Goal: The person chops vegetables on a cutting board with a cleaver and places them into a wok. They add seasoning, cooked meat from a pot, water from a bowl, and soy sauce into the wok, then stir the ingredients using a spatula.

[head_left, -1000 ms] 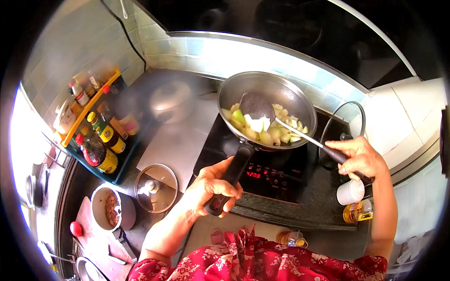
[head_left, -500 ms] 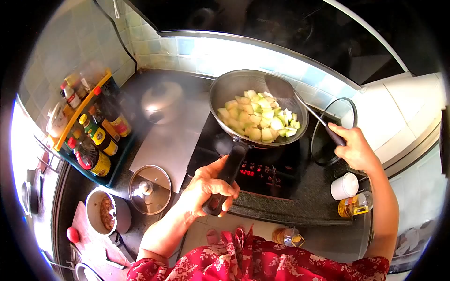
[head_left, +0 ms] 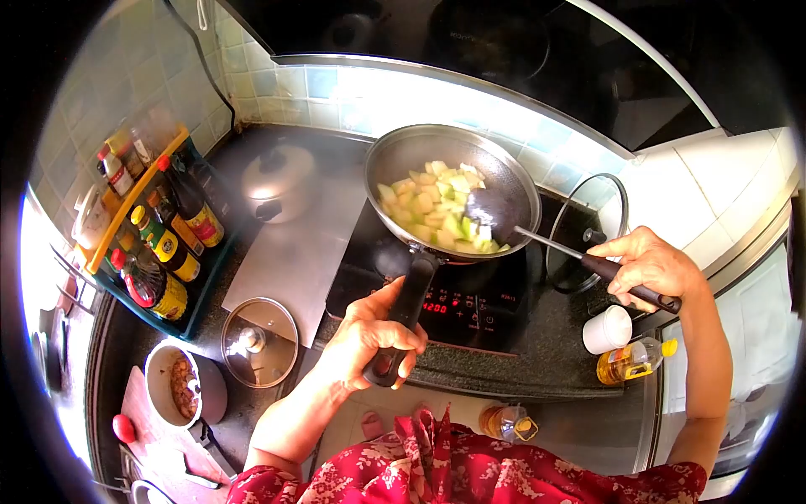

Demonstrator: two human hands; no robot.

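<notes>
My left hand (head_left: 372, 333) is wrapped round the black handle of a deep wok (head_left: 514, 163), which sits on the induction cooktop (head_left: 470, 323). Pale green chunks of a gourd-like vegetable (head_left: 432, 198) fill the middle and lower part of the wok. In my right hand (head_left: 653, 269) is the dark handle of a spatula (head_left: 550, 241). Its broad, dark head lies inside the wok, against the right side of the chunks. Part of the head is blurred, and steam hangs over the wok.
A glass lid (head_left: 621, 210) leans behind my right hand, near a white tub (head_left: 607, 329) and an oil bottle (head_left: 630, 363). To the left are a bottle rack (head_left: 210, 294), a lidded pot (head_left: 281, 181), another glass lid (head_left: 277, 357) and a saucepan of meat (head_left: 214, 391).
My right hand has brought the spatula head down from the wok's back rim into the chunks, its handle swinging lower and right. My left hand keeps its hold. The view has shifted slightly.
</notes>
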